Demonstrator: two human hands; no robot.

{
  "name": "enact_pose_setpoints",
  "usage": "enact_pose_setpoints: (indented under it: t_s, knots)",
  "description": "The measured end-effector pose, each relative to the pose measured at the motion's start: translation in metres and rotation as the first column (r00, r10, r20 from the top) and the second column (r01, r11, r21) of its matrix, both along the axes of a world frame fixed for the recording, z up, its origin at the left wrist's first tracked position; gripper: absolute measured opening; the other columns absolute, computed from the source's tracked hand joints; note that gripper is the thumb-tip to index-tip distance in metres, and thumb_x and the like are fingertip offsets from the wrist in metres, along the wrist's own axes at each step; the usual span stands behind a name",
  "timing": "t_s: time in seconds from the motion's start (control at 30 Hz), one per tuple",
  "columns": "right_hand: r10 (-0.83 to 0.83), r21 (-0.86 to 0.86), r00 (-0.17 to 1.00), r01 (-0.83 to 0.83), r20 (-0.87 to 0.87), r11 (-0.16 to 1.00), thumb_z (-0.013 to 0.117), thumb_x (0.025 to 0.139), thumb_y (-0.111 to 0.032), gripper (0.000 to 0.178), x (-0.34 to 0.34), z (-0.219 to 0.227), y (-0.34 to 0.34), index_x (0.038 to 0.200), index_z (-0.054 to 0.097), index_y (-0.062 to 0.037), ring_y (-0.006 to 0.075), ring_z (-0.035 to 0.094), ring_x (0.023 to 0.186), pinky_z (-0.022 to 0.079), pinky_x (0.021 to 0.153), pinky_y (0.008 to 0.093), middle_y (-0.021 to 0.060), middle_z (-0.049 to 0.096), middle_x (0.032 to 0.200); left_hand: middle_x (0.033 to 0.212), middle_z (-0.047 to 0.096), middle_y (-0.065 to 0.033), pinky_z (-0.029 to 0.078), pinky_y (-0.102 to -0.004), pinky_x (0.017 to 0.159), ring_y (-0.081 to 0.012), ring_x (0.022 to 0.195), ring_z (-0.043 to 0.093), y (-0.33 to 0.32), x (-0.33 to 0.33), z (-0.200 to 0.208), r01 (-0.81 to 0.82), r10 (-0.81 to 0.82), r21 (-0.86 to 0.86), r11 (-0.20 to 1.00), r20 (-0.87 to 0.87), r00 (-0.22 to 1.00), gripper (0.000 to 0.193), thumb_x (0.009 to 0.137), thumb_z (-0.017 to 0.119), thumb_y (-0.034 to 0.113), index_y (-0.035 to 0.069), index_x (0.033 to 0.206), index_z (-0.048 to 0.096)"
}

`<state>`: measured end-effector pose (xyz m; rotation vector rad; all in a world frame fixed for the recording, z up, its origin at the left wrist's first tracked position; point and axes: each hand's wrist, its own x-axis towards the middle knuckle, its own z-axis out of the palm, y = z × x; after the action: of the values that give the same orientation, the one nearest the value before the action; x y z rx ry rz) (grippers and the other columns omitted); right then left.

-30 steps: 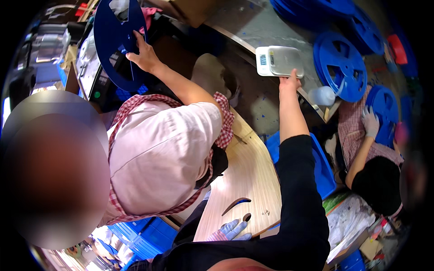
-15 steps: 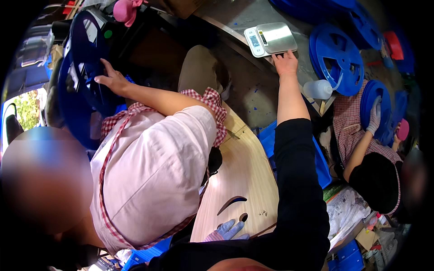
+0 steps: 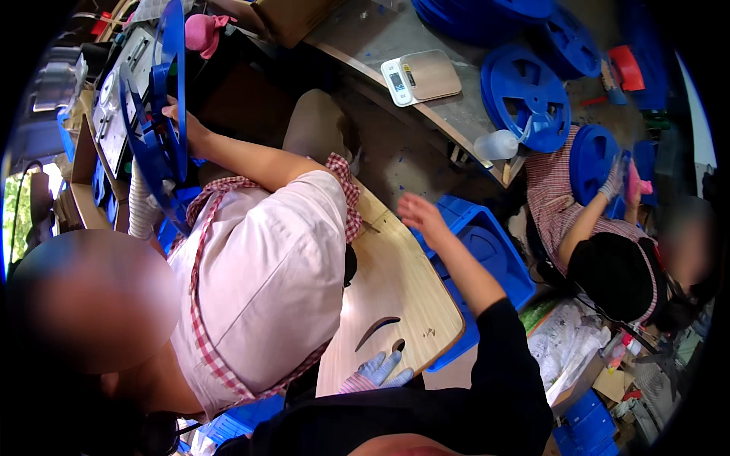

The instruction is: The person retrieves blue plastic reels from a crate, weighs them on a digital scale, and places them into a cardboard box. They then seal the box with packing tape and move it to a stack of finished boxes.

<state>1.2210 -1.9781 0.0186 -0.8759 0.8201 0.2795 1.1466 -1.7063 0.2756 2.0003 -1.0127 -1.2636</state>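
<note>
My left hand (image 3: 382, 372), in a pale blue and pink knit glove, lies with its fingers spread on the near end of a light wooden board (image 3: 414, 304). Close to those fingertips are a curved slot and a small round hole in the wood. Bare and holding nothing, my right hand (image 3: 423, 216) hovers around the board's far right edge, its fingers somewhat apart. Just to its right stands a blue plastic crate (image 3: 498, 254) with round blue pieces inside. Beyond it, a white kitchen scale (image 3: 422, 77) with a metal plate rests on the grey worktable (image 3: 350, 30).
A co-worker in a pale shirt (image 3: 266, 273) sits at left holding a large blue reel (image 3: 175, 91). At right, another person in a checked apron (image 3: 544, 182) handles blue and pink items. Blue reels (image 3: 525, 99) and a translucent bottle (image 3: 496, 144) occupy the table's right side.
My right hand has left the scale's edge and come back toward me, over the board's edge. My left hand stays on the board. The left co-worker's reel has turned edge-on.
</note>
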Motion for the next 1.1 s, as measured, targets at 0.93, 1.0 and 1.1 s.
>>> enact_pose_setpoints:
  t_s: [0.93, 1.0, 1.1]
  knots:
    - [-0.248, -0.473, 0.793, -0.057, -0.556, 0.879, 0.05, 0.096, -0.039, 0.037, -0.486, 0.153, 0.345, 0.11, 0.061, -0.0064, 0.0287, 0.06, 0.089, 0.048, 0.077, 0.0383, 0.0176, 0.064, 0.1, 0.145, 0.038, -0.0218, 0.039, -0.0344, 0.104, -0.0406, 0.126, 0.044, 0.027, -0.024, 0.019, 0.006, 0.041, -0.223, 0.975, 0.204, 0.978, 0.079, 0.076, 0.048, -0.009, 0.01, 0.149, 0.023]
    - [-0.278, -0.487, 0.789, -0.031, -0.548, 0.873, 0.05, 0.096, -0.039, 0.037, -0.494, 0.157, 0.361, 0.11, 0.061, -0.0065, 0.0295, 0.06, 0.09, 0.048, 0.077, 0.0384, 0.0182, 0.064, 0.101, 0.144, 0.037, -0.0246, 0.037, -0.0368, 0.107, -0.0409, 0.129, 0.041, 0.028, -0.028, 0.001, 0.056, 0.047, -0.335, 0.941, 0.29, 0.956, 0.08, 0.075, 0.049, -0.006, 0.009, 0.149, 0.022]
    - [-0.271, -0.506, 0.797, -0.049, -0.539, 0.861, 0.05, 0.096, -0.04, 0.038, -0.509, 0.157, 0.379, 0.111, 0.06, -0.0067, 0.0307, 0.06, 0.09, 0.048, 0.077, 0.0387, 0.0191, 0.064, 0.102, 0.145, 0.037, -0.0233, 0.035, -0.0348, 0.108, -0.0389, 0.129, 0.041, 0.03, -0.032, -0.007, 0.038, 0.071, -0.377, 0.926, 0.272, 0.96, 0.077, 0.076, 0.047, -0.005, 0.009, 0.148, 0.025]
